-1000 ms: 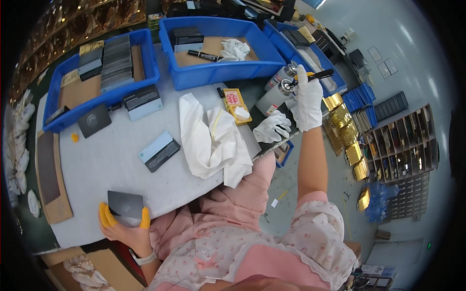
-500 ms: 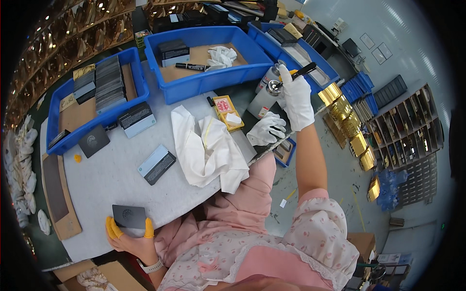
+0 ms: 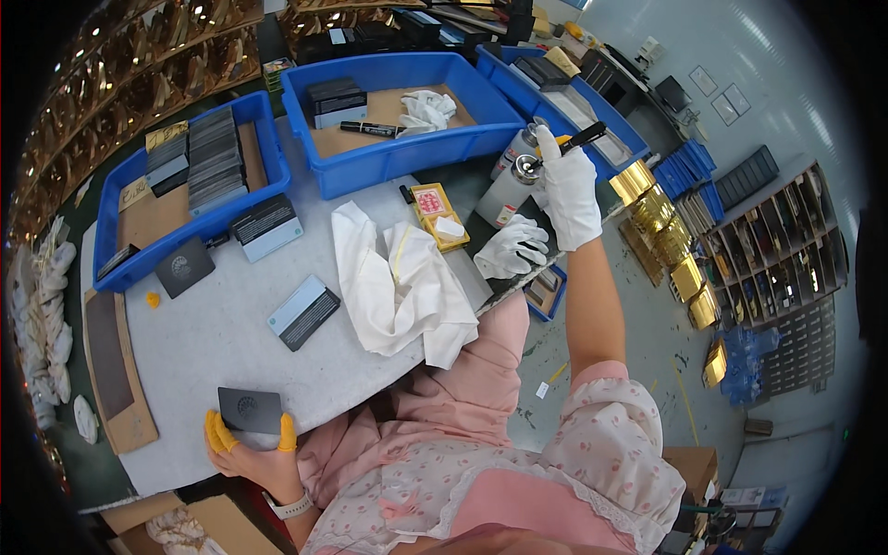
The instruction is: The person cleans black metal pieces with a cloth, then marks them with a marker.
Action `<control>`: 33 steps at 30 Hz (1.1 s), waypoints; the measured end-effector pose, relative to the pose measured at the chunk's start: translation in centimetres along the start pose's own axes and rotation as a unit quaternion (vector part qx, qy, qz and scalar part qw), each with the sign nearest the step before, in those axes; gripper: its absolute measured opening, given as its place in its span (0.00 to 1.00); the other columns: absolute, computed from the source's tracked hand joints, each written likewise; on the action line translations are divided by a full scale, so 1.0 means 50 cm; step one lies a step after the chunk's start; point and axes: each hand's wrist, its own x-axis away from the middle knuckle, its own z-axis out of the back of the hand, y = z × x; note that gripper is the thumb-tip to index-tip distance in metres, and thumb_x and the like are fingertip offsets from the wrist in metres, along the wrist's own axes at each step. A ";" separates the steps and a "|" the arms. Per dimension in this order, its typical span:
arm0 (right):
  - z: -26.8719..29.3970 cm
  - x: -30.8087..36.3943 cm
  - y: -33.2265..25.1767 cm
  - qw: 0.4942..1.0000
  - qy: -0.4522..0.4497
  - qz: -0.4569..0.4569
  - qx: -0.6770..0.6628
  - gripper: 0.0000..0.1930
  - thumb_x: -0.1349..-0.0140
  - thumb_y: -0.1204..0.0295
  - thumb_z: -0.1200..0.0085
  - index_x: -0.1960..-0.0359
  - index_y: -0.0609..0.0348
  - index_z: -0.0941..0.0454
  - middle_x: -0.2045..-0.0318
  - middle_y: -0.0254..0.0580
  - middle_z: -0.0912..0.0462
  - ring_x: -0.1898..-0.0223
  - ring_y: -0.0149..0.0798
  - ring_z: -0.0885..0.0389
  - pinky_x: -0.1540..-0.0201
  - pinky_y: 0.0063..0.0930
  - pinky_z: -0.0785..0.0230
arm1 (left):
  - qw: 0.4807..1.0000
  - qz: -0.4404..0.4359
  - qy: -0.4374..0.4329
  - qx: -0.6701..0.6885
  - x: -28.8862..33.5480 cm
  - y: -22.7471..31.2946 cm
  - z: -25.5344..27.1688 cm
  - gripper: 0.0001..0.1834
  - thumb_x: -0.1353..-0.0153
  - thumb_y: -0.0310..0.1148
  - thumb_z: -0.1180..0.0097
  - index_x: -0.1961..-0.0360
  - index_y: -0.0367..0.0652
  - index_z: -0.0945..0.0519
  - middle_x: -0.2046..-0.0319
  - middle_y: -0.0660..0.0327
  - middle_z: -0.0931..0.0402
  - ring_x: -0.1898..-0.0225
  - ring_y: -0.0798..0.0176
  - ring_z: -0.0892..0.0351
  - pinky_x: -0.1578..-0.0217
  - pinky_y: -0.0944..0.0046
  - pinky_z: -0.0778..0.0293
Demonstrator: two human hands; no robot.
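Observation:
My left hand (image 3: 262, 462), with yellow finger covers on its fingertips, grips a dark flat plate (image 3: 251, 411) by its sides; a round emblem shows on the plate's face. My right hand (image 3: 572, 205), in a white glove, is closed around a black marker pen (image 3: 585, 137), which slants up to the right. Just left of that hand stands a whitish bottle with a metal pump top (image 3: 502, 200), and the glove's fingers are over or beside this top; I cannot tell whether they touch. Behind is a second bottle (image 3: 518, 148). An empty white glove (image 3: 511, 248) lies nearer me.
A crumpled white cloth (image 3: 402, 287) covers mid-table. Dark and pale-blue plates (image 3: 304, 313) lie to its left. Blue trays (image 3: 407, 165) at the back hold stacked plates, a marker and a glove. A yellow box (image 3: 438, 218) sits by the bottles. Brown board (image 3: 120, 375) lies at left.
The whole view has shifted very slightly. Both hands keep their grips, and nothing has been taken up or let go.

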 end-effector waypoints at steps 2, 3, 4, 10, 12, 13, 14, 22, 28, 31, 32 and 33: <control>0.008 0.003 -0.015 1.000 -0.001 -0.012 -0.012 0.12 0.37 0.61 0.53 0.53 0.41 0.24 0.72 0.49 0.21 0.72 0.48 0.20 0.71 0.36 0.27 | 1.000 0.002 0.001 -0.001 0.001 0.000 0.000 0.44 0.60 0.56 0.36 0.48 0.34 0.33 0.46 0.51 0.34 0.43 0.48 0.40 0.42 0.49 0.51; 0.013 0.004 -0.024 0.999 -0.001 -0.025 -0.023 0.12 0.37 0.60 0.53 0.54 0.41 0.23 0.71 0.50 0.21 0.71 0.48 0.20 0.70 0.35 0.28 | 1.000 0.002 0.001 -0.001 0.002 0.000 -0.001 0.44 0.60 0.56 0.36 0.48 0.34 0.33 0.46 0.51 0.34 0.42 0.48 0.40 0.42 0.49 0.51; 0.015 0.003 -0.032 0.999 -0.002 -0.025 -0.023 0.12 0.37 0.60 0.53 0.54 0.41 0.23 0.71 0.50 0.21 0.71 0.48 0.20 0.70 0.35 0.28 | 1.000 0.003 0.001 -0.001 0.003 -0.001 -0.001 0.44 0.60 0.56 0.36 0.48 0.34 0.33 0.46 0.51 0.34 0.42 0.48 0.40 0.42 0.49 0.51; 0.017 -0.002 -0.040 0.978 0.058 -0.159 -0.119 0.21 0.41 0.53 0.48 0.69 0.63 0.20 0.78 0.52 0.20 0.72 0.48 0.19 0.70 0.33 0.29 | 1.000 -0.011 0.006 -0.007 0.002 -0.004 -0.002 0.44 0.59 0.56 0.36 0.48 0.34 0.33 0.46 0.51 0.34 0.43 0.48 0.39 0.43 0.49 0.49; 0.021 0.001 -0.037 0.961 0.091 -0.169 -0.198 0.25 0.44 0.52 0.46 0.75 0.68 0.21 0.80 0.52 0.20 0.74 0.46 0.19 0.71 0.32 0.30 | 1.000 -0.017 0.009 -0.004 0.003 -0.006 -0.002 0.44 0.58 0.56 0.37 0.48 0.34 0.33 0.46 0.51 0.33 0.43 0.48 0.38 0.43 0.49 0.48; 0.015 0.001 -0.017 0.960 0.098 -0.168 -0.202 0.21 0.45 0.55 0.43 0.73 0.67 0.21 0.81 0.48 0.21 0.78 0.44 0.20 0.73 0.29 0.30 | 1.000 -0.017 0.007 -0.005 0.003 -0.006 -0.002 0.44 0.58 0.56 0.37 0.48 0.34 0.33 0.46 0.51 0.33 0.43 0.48 0.38 0.43 0.49 0.48; 0.011 0.008 -0.012 0.960 0.094 -0.168 -0.202 0.21 0.45 0.55 0.43 0.73 0.67 0.21 0.81 0.48 0.21 0.78 0.44 0.20 0.73 0.29 0.30 | 1.000 -0.018 0.009 -0.006 0.004 -0.006 -0.001 0.44 0.58 0.57 0.37 0.48 0.34 0.33 0.46 0.51 0.33 0.43 0.48 0.38 0.43 0.49 0.48; 0.034 0.178 -0.095 0.914 -0.034 -0.218 -0.340 0.08 0.43 0.70 0.43 0.70 0.61 0.26 0.83 0.33 0.27 0.86 0.24 0.31 0.84 0.19 0.42 | 1.000 -0.016 0.009 -0.006 -0.001 -0.005 -0.005 0.44 0.58 0.59 0.38 0.48 0.34 0.32 0.47 0.52 0.33 0.44 0.48 0.37 0.44 0.50 0.46; -0.050 0.255 -0.021 0.924 -0.032 -0.169 -0.340 0.08 0.45 0.76 0.43 0.66 0.62 0.27 0.72 0.37 0.23 0.73 0.30 0.24 0.73 0.22 0.31 | 1.000 -0.027 0.014 -0.007 -0.003 -0.003 -0.004 0.44 0.58 0.60 0.38 0.49 0.34 0.32 0.47 0.52 0.32 0.45 0.48 0.36 0.45 0.50 0.45; -0.050 0.271 -0.027 0.911 -0.058 -0.158 -0.376 0.08 0.46 0.77 0.44 0.64 0.60 0.27 0.69 0.35 0.24 0.70 0.30 0.25 0.68 0.23 0.30 | 0.999 -0.037 0.028 0.002 -0.004 -0.004 -0.008 0.45 0.58 0.60 0.38 0.49 0.34 0.32 0.47 0.52 0.32 0.45 0.48 0.36 0.45 0.50 0.44; -0.058 0.276 -0.018 0.911 -0.060 -0.158 -0.376 0.08 0.46 0.77 0.44 0.64 0.60 0.27 0.69 0.35 0.24 0.70 0.30 0.25 0.68 0.23 0.30 | 0.999 -0.036 0.027 0.001 -0.004 -0.003 -0.008 0.45 0.58 0.60 0.38 0.49 0.34 0.32 0.47 0.52 0.32 0.45 0.48 0.36 0.45 0.50 0.44; -0.062 0.278 -0.012 0.932 -0.062 -0.136 -0.329 0.08 0.46 0.77 0.44 0.64 0.60 0.27 0.69 0.36 0.24 0.70 0.31 0.24 0.67 0.24 0.30 | 0.999 -0.037 0.025 -0.001 -0.005 -0.001 -0.008 0.44 0.58 0.60 0.38 0.49 0.34 0.32 0.47 0.52 0.32 0.46 0.48 0.36 0.45 0.50 0.44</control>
